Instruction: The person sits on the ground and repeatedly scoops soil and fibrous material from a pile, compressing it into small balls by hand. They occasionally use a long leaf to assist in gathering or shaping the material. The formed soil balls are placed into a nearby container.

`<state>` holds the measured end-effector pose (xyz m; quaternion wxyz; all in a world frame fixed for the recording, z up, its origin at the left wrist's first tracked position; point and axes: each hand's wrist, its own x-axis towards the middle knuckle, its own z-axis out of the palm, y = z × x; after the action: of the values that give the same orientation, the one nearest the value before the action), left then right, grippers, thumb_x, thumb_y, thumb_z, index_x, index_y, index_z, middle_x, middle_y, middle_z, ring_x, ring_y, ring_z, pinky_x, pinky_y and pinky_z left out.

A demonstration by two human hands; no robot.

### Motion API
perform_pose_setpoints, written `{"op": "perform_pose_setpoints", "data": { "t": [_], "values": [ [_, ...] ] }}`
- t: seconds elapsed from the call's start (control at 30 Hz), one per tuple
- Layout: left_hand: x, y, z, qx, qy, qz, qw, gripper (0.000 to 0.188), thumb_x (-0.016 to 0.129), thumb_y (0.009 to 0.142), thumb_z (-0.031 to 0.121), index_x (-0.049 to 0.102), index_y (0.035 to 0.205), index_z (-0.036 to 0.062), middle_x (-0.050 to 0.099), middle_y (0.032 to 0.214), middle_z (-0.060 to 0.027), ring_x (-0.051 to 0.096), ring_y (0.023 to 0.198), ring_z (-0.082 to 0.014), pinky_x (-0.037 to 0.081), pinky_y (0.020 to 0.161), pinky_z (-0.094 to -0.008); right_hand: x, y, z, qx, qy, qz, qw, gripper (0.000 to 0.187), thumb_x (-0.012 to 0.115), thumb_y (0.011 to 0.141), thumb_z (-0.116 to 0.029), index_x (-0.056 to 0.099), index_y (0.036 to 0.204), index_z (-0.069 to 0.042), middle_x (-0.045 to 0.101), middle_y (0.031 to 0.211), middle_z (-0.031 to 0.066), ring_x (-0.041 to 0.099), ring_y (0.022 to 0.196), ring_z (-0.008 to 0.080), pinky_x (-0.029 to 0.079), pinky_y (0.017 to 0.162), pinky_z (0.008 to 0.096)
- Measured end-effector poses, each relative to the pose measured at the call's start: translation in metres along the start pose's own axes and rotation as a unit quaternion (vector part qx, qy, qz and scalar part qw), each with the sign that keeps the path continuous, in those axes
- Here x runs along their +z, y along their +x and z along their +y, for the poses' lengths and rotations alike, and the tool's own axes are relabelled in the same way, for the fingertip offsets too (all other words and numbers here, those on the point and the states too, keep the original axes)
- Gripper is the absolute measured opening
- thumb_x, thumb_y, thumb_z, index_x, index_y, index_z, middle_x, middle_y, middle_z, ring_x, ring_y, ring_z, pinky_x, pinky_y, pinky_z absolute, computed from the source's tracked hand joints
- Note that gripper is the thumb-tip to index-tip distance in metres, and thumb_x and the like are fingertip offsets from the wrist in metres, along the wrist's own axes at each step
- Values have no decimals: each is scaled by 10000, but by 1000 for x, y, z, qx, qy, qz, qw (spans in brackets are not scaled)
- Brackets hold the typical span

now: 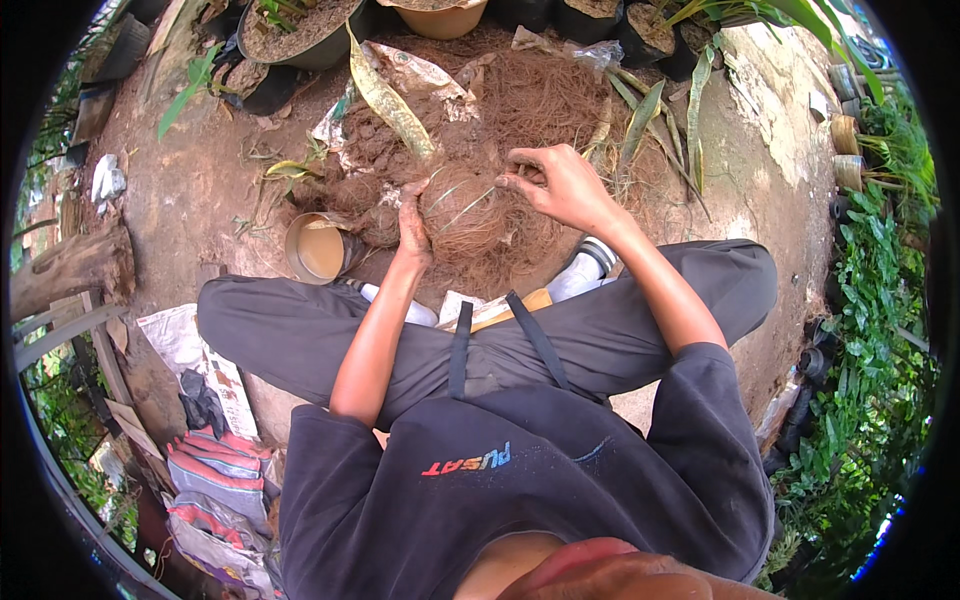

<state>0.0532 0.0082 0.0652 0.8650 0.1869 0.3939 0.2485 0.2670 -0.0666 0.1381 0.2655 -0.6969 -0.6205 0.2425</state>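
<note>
Coconut-fibre ball (465,215) gripped by left hand (412,225), right hand (560,185) apparently pinching strands.

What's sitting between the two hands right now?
In the head view, a rounded ball of brown coconut fibre with thin green blades across it lies between the left hand and the right hand.

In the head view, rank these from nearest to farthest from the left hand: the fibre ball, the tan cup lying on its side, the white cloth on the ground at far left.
From the left hand:
1. Fibre ball, touching it, just right.
2. Tan cup, on the ground to its left.
3. White cloth, far left near the rim.
</note>
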Motion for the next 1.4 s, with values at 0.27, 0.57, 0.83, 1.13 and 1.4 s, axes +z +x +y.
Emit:
{"op": "perform_pose_setpoints", "data": {
  "t": [0.27,0.57,0.83,1.13,1.4],
  "values": [
    [-20,6,-6,65,-144,-200,967,595,391,904,497,529,1243,28,601,1170,-178,568,1103,-342,461,969,-496,48,-7,3,96,141,-70,983,333,601,908,-274,650,1103,-8,626,834,199,597,732,264,472,712,383],
    [-36,7,-3,97,-156,-66,981,573,437,881,507,546,1230,66,592,1180,-149,574,1100,-314,466,947,-505,96,-59,-45,45,70,-159,984,260,540,848,-126,603,1069,-5,662,874,214,644,809,401,512,733,499],
    [-20,8,-3,138,-109,132,976,553,509,849,509,504,1227,106,565,1212,-101,554,1102,-280,444,944,-457,101,-65,-60,-110,10,-131,985,184,564,776,-81,573,951,-21,634,794,173,647,728,362,515,626,464],
    [-21,16,-18,180,-3,123,976,541,521,864,499,509,1209,83,582,1173,-98,584,1040,-258,458,930,-437,29,-18,-44,-112,-45,13,993,150,653,837,-205,631,887,-65,627,823,117,630,720,329,501,599,414],
    [-5,1,-3,63,3,49,997,615,491,829,525,505,1240,68,594,1194,-125,605,1073,-291,486,914,-488,4,-6,-23,-156,-12,-35,987,250,703,791,-229,644,959,-53,624,907,136,624,814,360,496,674,442]
  ]
}}
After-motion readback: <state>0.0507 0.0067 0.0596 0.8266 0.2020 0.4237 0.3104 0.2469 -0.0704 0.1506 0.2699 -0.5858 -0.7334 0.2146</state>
